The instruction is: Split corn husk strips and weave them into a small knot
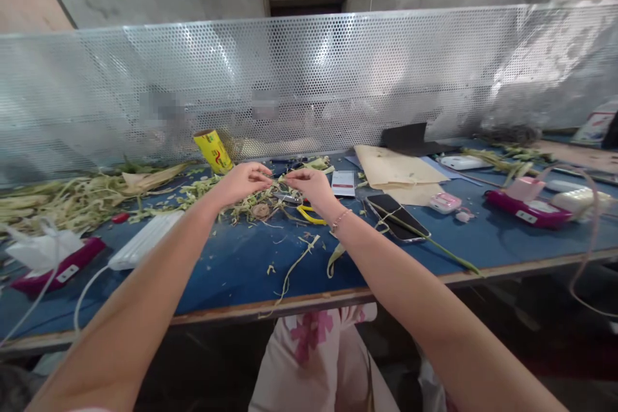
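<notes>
The left hand (241, 181) is stretched out over the blue counter (232, 270), its fingertips pinched together on one end of a thin pale-green leaf strip (279, 175). That strip runs the short gap to the right hand (311, 185), which pinches the other end in the same way, so the strip hangs taut between the two hands just above a small heap of leaf scraps (255, 206).

Going left to right across the counter: a large pile of loose leaves (72, 199) lies at the far left, with a white tissue (41, 250) on a magenta box in front of it and a white power strip (142, 239) beside that. A yellow can (212, 151) leans behind the left hand. Yellow-handled scissors (309, 214) rest just below the right hand, a small card (343, 183) to its right, then a dark phone (396, 215) and a brown paper envelope (398, 170).

The step in hand appears to be fine work on the strip, splitting, twisting or knotting it; which one cannot be told at this size. The next move would call for steady, even tension and small finger motions, since so thin a strip could tear.
</notes>
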